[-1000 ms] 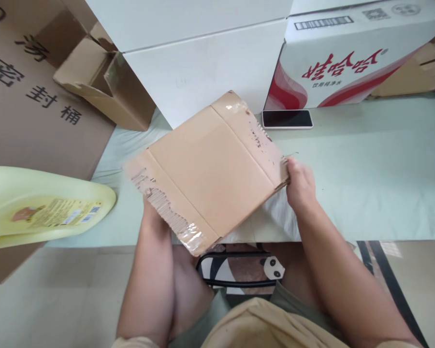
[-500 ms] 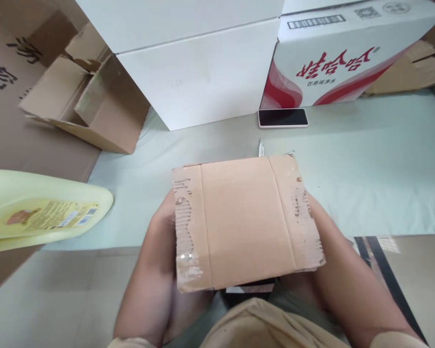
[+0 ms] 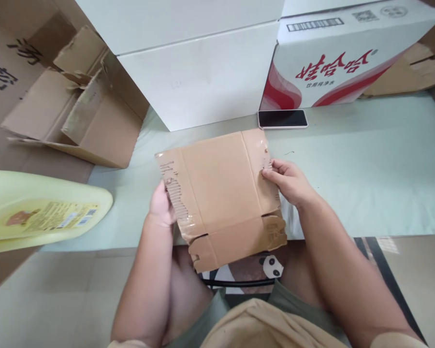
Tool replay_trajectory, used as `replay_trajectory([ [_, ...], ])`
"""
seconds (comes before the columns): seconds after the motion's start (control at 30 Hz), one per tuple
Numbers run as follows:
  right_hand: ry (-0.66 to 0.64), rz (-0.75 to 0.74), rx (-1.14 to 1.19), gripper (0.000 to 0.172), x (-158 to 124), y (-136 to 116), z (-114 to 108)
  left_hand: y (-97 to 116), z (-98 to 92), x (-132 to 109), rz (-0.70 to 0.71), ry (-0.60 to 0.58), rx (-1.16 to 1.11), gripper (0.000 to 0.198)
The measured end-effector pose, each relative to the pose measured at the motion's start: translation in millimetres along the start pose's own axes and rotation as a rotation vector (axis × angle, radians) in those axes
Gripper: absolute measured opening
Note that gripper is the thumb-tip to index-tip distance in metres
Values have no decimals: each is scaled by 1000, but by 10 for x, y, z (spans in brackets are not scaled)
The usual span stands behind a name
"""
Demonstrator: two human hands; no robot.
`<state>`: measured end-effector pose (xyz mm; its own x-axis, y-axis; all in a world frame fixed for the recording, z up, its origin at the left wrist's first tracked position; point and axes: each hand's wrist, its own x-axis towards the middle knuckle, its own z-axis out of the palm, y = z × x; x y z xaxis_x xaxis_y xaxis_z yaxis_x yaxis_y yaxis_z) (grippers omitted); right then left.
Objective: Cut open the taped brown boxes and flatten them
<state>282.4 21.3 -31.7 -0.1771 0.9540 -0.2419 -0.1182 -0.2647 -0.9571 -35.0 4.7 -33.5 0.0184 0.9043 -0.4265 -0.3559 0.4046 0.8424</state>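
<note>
Between my hands is a brown cardboard piece (image 3: 217,179), creased into panels, with torn, corrugated side edges and bits of clear tape. A shorter flap with notched corners folds down at its near end. My left hand (image 3: 162,203) grips the left edge, its fingers mostly hidden beneath the cardboard. At the right edge, my right hand (image 3: 288,179) pinches the cardboard, thumb on top. The far edge of the piece lies close to a phone (image 3: 282,119) on the pale green cloth (image 3: 366,183).
White boxes (image 3: 203,82) and a printed water carton (image 3: 329,67) stand along the back. An opened cardboard box (image 3: 105,116) sits at the left, behind a yellow bottle (image 3: 50,208). Folded cardboard (image 3: 406,77) lies at the far right.
Both hands have moved the cardboard left and away from me, tilting it so the near flap shows. My right hand has come into view at its edge.
</note>
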Motion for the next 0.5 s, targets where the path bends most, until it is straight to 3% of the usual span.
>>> replay_trajectory([
  [0.07,86,-20,-48,42,8,8,31,27,2,-41,-41,-28,12,73],
  [0.2,169,-27,-55,41,39,-26,-32,-12,39,-93,-104,-69,103,62],
  [0.37,328,-92,159,51,44,-113,-278,-3,20,12,131,102,-190,39],
  [0.5,151,-120,262,70,-79,-89,-181,64,-56,117,313,239,-344,20],
])
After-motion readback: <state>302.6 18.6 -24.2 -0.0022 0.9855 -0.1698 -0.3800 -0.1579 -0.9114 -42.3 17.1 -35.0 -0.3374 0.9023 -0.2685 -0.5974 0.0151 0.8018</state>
